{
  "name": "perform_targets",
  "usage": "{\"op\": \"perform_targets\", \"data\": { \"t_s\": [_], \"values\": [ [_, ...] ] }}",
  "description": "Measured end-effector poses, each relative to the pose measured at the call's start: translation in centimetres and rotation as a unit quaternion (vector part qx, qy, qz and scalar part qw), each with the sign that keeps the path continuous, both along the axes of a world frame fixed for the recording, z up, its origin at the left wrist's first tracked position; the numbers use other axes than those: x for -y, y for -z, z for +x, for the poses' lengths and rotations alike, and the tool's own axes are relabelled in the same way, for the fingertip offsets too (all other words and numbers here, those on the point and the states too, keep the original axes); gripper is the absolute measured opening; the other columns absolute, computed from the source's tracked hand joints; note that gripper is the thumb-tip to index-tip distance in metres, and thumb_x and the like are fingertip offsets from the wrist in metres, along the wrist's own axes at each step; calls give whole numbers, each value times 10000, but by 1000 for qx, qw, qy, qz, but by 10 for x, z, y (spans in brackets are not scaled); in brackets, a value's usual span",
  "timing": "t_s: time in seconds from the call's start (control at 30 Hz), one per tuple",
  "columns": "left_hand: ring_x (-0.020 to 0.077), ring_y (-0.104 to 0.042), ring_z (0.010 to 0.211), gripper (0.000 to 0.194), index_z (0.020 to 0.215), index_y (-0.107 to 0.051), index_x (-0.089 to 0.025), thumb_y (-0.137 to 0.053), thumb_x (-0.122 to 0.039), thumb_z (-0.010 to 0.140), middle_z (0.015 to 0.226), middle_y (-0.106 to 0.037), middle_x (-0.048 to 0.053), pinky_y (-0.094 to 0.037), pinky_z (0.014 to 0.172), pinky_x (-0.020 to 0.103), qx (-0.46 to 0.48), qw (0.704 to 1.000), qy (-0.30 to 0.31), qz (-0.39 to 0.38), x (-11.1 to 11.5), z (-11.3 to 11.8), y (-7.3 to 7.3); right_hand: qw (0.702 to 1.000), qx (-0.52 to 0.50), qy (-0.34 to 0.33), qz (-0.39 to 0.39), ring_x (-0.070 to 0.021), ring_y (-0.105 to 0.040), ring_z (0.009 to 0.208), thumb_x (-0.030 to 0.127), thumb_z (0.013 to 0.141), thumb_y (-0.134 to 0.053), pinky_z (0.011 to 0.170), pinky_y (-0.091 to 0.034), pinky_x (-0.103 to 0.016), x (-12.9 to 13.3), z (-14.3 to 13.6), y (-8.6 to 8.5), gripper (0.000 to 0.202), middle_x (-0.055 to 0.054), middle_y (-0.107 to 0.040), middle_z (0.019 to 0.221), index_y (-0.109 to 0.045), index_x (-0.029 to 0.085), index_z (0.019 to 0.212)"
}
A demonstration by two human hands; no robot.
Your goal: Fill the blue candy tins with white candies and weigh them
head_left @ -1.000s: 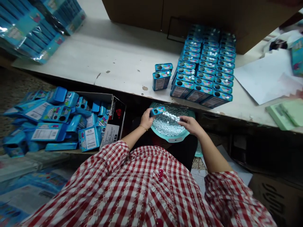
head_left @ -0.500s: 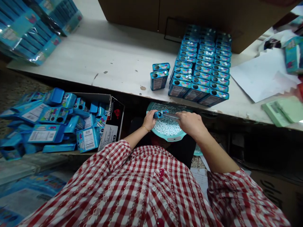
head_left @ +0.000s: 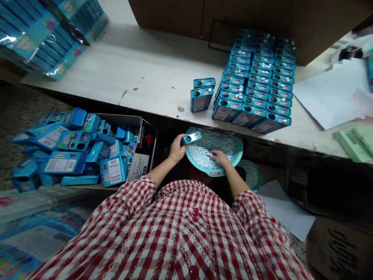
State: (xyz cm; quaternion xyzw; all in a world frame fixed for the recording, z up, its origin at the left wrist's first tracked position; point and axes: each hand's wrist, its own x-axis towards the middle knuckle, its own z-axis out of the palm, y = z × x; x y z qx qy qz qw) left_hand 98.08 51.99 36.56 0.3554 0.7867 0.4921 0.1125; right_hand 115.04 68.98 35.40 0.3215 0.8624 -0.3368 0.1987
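My left hand (head_left: 176, 147) is closed around a small blue candy tin (head_left: 192, 137), its top with a round dark hole facing up. The tin is over the left rim of a turquoise bowl (head_left: 211, 172). Small white candies (head_left: 201, 155) fill much of the bowl. My right hand (head_left: 220, 158) is down at the candies, fingers bent together and partly sunk among them. What those fingers hold is hidden. Two blue tins (head_left: 201, 99) stand on the table beyond the bowl, left of a block of tins in rows (head_left: 253, 91), some with candies on top.
At left, a carton (head_left: 148, 146) is heaped with loose blue tins (head_left: 62, 161). Wrapped packs (head_left: 37, 46) lie on the table's (head_left: 151, 70) far left. A large brown box (head_left: 247, 15) stands behind the rows. A second bowl (head_left: 253, 175) of candies sits lower right, near paper sheets (head_left: 287, 214).
My right hand, which held a shiny metal tool at the tin, has come down into the candies. The tin in my left hand has moved slightly left and up, away from it.
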Motion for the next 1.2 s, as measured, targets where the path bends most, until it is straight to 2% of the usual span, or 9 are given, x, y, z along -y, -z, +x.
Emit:
{"op": "perform_targets", "data": {
  "t_s": [0.13,0.27,0.33,0.43,0.6,0.77,0.9,1.03,1.2],
  "values": [
    [217,-571,981,340,1055,-513,-176,-574,-224,724,1051,-611,75,-447,887,356,-4,1000,-16,-8,-1,-4,-1,997,-55,25,-47,-127,-588,754,244,798,-519,678,-446,-214,-21,23,-24,368,-48,-680,911,-601,90,1122],
    [220,-563,978,343,1056,-519,-164,-543,-186,715,1048,-611,84,-444,890,359,-28,999,4,-19,-11,5,-1,986,-146,27,-73,-162,-608,770,320,786,-524,698,-459,-263,-29,32,-80,375,-56,-688,910,-625,122,1088],
    [225,-556,988,358,1063,-522,-156,-519,-158,705,1053,-608,92,-440,899,365,-43,998,25,-23,-18,13,-1,990,-144,-14,-6,-199,-613,907,334,798,-521,790,-447,-299,-23,25,-112,349,-61,-683,1011,-638,175,1086],
    [232,-541,1020,392,1079,-522,-161,-483,-125,690,1078,-601,93,-422,930,387,-63,996,57,-31,-25,24,-2,984,-40,-89,151,-258,-611,975,357,838,-472,806,-446,-364,-4,5,-154,326,-70,-677,1047,-638,247,1095],
    [242,-528,1045,419,1073,-526,-161,-457,-95,665,1085,-597,99,-379,983,429,-78,993,76,-38,-28,30,-5,941,54,-175,286,-279,-652,841,308,872,-404,687,-479,-363,28,-17,-187,330,-124,-671,974,-620,193,1093],
    [235,-531,1033,395,1062,-528,-175,-474,-100,678,1075,-588,92,-398,960,419,-68,996,60,-23,-24,24,-4,932,45,-173,314,-258,-658,811,304,886,-383,671,-481,-355,31,-6,-196,356,-109,-663,1004,-572,220,1176],
    [209,-543,993,326,1040,-530,-181,-521,-146,716,1052,-559,80,-443,895,365,-54,997,43,46,-16,18,-16,950,-18,-103,295,-256,-645,899,376,882,-409,719,-487,-346,11,25,-188,372,-65,-661,1085,-574,271,1199],
    [191,-543,961,308,1046,-519,-193,-593,-246,751,1020,-542,60,-452,868,340,-63,991,10,121,-25,4,-45,963,-134,15,233,-239,-627,968,410,863,-452,815,-481,-337,-12,65,-155,378,-50,-667,1103,-610,250,1166],
    [197,-536,964,345,1060,-502,-188,-622,-286,752,1013,-542,64,-457,869,345,-73,985,37,152,-66,-35,-73,964,-209,113,117,-228,-635,957,436,822,-497,861,-478,-339,-19,94,-104,410,-71,-678,1082,-636,205,1131]
  ]
}}
